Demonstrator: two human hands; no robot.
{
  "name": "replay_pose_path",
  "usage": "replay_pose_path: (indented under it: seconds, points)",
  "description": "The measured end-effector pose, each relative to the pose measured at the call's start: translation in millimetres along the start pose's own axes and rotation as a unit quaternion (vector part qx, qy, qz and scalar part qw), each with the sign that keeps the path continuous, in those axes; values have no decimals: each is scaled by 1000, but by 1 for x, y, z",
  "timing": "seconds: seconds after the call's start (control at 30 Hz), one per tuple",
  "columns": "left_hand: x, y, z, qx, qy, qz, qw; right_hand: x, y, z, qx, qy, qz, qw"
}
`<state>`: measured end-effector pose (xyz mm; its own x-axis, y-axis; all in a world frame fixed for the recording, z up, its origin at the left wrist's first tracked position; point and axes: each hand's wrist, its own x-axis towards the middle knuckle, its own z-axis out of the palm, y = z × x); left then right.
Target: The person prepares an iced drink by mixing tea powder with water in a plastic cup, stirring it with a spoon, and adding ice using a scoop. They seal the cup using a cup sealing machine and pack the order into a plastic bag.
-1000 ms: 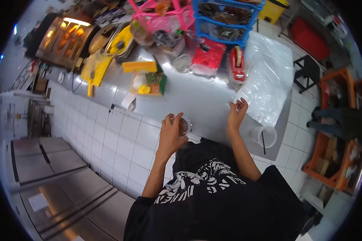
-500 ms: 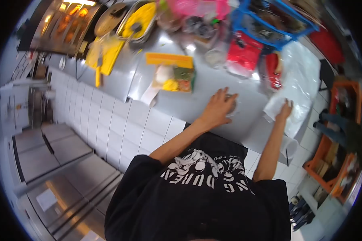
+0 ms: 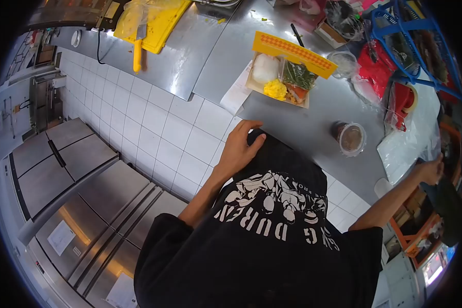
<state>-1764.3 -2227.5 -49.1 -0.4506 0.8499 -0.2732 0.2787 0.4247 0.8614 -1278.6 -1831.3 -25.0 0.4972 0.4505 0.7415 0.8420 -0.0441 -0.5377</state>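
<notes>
My left hand [image 3: 244,146] is at the table's front edge, over the black shirt, with fingers curved apart and nothing in it. My right hand [image 3: 430,170] reaches far right, fingers closed on the edge of a clear plastic bag [image 3: 430,146] from the stack of white plastic bags [image 3: 398,154]. A small lidded cup of brown liquid [image 3: 351,138] stands on the metal table [image 3: 313,120] between my hands, touched by neither. Behind it sits an open food box [image 3: 282,84] with rice, yellow food and greens, next to a paper slip [image 3: 236,92].
A knife with a yellow handle [image 3: 137,54] lies by a yellow board [image 3: 161,25] at the back left. A red tape dispenser [image 3: 399,108], red bags [image 3: 372,69] and a blue rack [image 3: 413,51] stand at right. A co-worker [image 3: 444,208] is partly visible at far right.
My left hand has let go of the cup on the table and drawn back to the front edge. My right hand has moved right and closed on a bag. The view has shifted.
</notes>
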Motion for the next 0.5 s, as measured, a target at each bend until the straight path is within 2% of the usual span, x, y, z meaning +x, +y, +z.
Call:
replay_pose_path:
  seconds: [0.07,0.1,0.17,0.27,0.37,0.43,0.5]
  points:
    - [-1,-7,-2,-19,-9,-7,1000,26,-45,-15,48,63,-42,996]
    - [1,-8,0,-26,-23,-5,999,49,-48,-20,21,103,-117,987]
    - [4,-6,-1,-37,-38,-2,999,66,-112,-53,98,106,-194,970]
    - [10,14,-9,-57,-77,-3,995,69,-212,-119,249,44,-308,917]
    - [11,38,-21,-105,-104,-37,988,45,-296,-174,374,-50,-387,841]
    - [9,55,-29,-160,-109,62,979,16,-333,-197,437,-116,-417,789]
    - [4,74,-39,-190,-108,95,971,-9,-358,-209,549,-155,-371,732]
